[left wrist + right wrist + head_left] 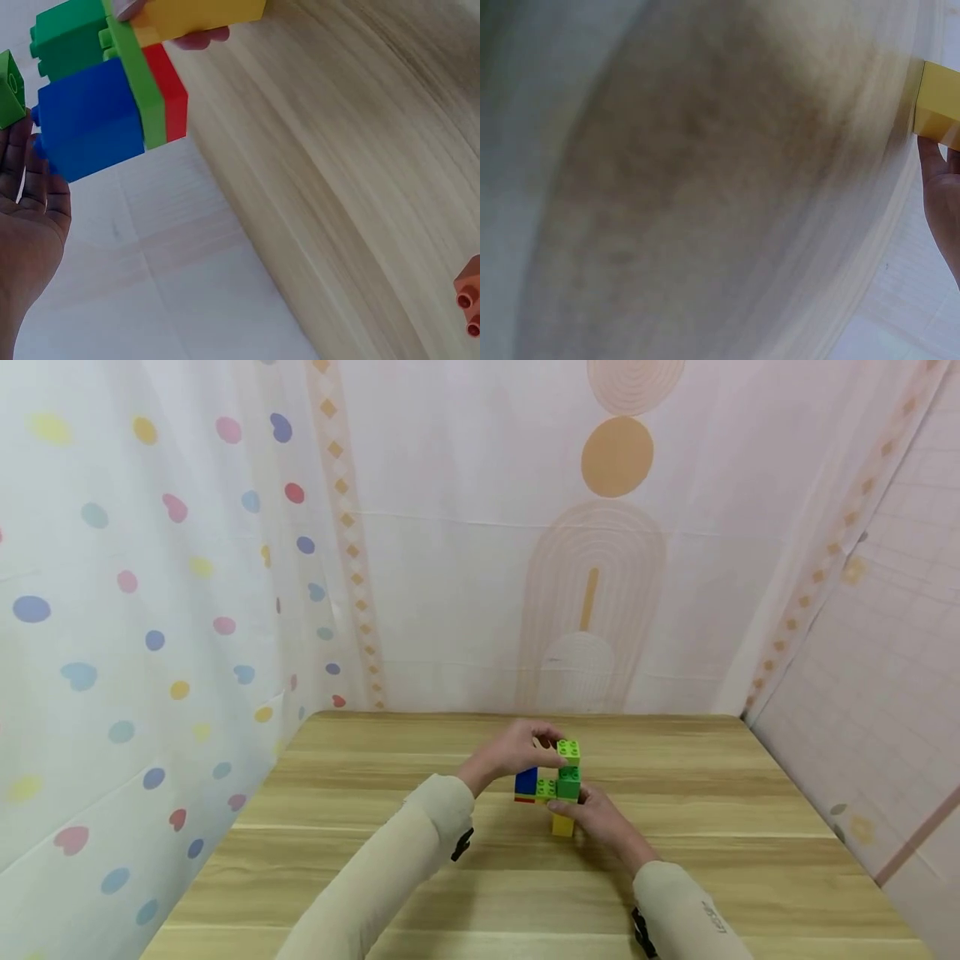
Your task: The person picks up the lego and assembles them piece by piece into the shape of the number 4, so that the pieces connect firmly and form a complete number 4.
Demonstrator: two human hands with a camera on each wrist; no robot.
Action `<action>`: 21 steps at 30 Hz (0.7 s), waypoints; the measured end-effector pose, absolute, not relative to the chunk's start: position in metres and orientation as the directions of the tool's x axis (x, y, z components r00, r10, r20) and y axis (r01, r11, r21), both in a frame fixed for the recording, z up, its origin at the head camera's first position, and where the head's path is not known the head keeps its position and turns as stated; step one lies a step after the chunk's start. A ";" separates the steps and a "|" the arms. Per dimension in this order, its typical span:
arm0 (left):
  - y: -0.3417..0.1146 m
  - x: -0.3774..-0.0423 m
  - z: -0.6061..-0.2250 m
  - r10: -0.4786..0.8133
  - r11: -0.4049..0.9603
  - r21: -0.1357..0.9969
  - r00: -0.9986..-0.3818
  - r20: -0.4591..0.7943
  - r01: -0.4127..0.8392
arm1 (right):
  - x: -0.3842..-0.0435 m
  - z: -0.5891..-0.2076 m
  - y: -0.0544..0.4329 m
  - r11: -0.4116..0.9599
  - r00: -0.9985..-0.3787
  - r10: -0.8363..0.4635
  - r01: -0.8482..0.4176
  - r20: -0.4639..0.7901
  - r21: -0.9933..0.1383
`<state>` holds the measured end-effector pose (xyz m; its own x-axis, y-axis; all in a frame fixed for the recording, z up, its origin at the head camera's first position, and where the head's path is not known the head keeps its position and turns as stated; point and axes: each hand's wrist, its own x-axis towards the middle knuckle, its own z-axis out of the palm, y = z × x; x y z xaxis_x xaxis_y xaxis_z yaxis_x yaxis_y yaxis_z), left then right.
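Near the middle of the table, my right hand [600, 817] grips a toy-brick build low down, around its yellow brick [562, 825]. Above the yellow sits a flat light green brick [142, 94], carrying a dark green brick [568, 785] and, to the left, a blue brick [90, 118]. Under the blue side is a thin red brick [168, 91]. My left hand [517, 750] pinches a lime green brick [568, 752] above the dark green one; the left wrist view shows a gap between them. The right wrist view catches my right fingers against the yellow brick [939, 101].
An orange-brown brick [469, 296] lies at the edge of the left wrist view; I cannot make it out in the head view. The wooden table [330, 793] meets patterned curtains [450, 568] at the back and sides.
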<state>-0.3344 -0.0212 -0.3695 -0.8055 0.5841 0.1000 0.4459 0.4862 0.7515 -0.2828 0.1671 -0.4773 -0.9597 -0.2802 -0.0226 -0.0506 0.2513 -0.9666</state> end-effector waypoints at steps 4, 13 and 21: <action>-0.023 -0.332 -0.372 0.585 0.501 0.741 -0.806 0.090 0.446 | -0.283 -0.477 0.164 0.251 -0.957 -0.291 -0.062 -0.014 -0.966; -0.026 -0.331 -0.379 0.585 0.526 0.720 -0.807 0.081 0.454 | -0.284 -0.479 0.163 0.242 -0.953 -0.303 -0.076 -0.001 -0.967; -0.023 -0.328 -0.380 0.594 0.506 0.728 -0.799 0.095 0.463 | -0.285 -0.478 0.164 0.259 -0.950 -0.313 -0.085 0.000 -0.962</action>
